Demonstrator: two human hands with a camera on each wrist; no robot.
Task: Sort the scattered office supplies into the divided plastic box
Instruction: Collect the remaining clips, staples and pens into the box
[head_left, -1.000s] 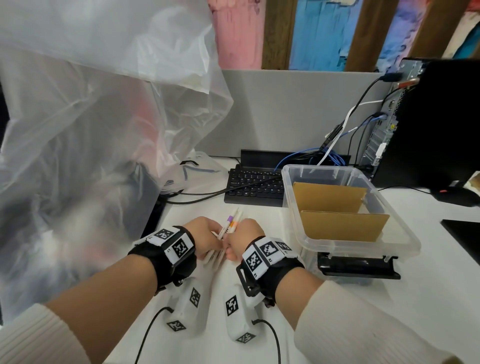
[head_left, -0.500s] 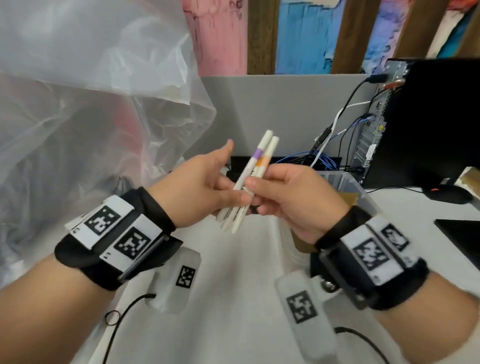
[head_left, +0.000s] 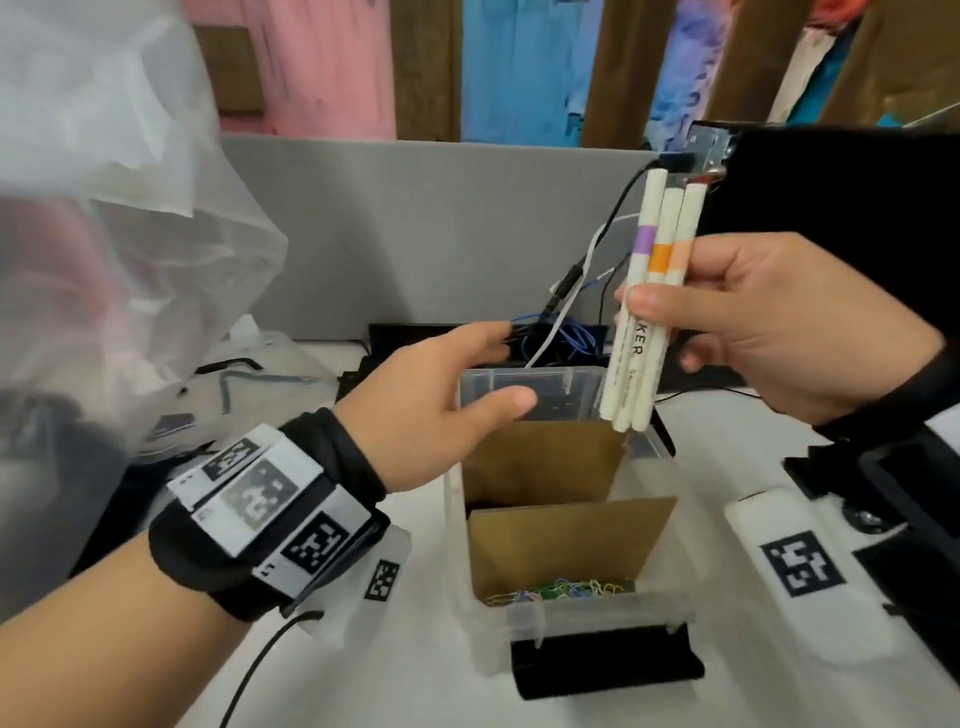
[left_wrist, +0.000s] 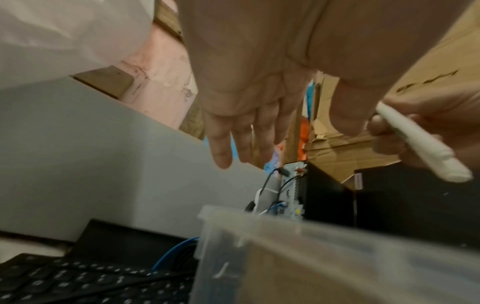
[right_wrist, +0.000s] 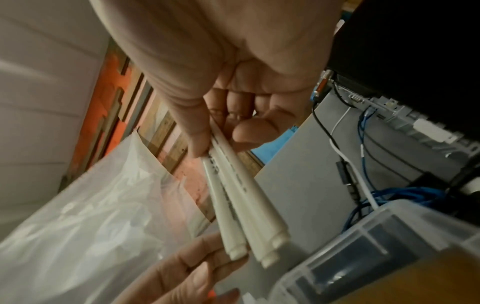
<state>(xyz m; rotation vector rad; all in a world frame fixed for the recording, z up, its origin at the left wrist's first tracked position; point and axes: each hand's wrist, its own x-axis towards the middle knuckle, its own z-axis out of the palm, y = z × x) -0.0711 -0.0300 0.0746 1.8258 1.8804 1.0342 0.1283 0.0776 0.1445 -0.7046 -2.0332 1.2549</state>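
My right hand (head_left: 737, 322) grips a bundle of three white markers (head_left: 641, 306) with purple, orange and peach bands, held nearly upright above the far right corner of the clear plastic box (head_left: 550, 621). The markers (right_wrist: 241, 207) show tips-down in the right wrist view, and one marker end (left_wrist: 426, 148) shows in the left wrist view. My left hand (head_left: 441, 395) hovers open, fingers straight, over the box's far left rim and holds nothing. Two cardboard dividers (head_left: 561, 535) split the box. Coloured paper clips (head_left: 566, 592) lie in the near compartment.
A black keyboard (left_wrist: 85, 279) and tangled blue and white cables (head_left: 550, 338) lie behind the box. A black computer tower (head_left: 852, 208) stands at the right. Clear plastic sheeting (head_left: 104, 234) hangs at the left. A black clip (head_left: 608, 662) sits at the box's front.
My left hand has let go of the markers and opened. My right hand carried the bundle up and right, over the box. The view has swung down onto the box.
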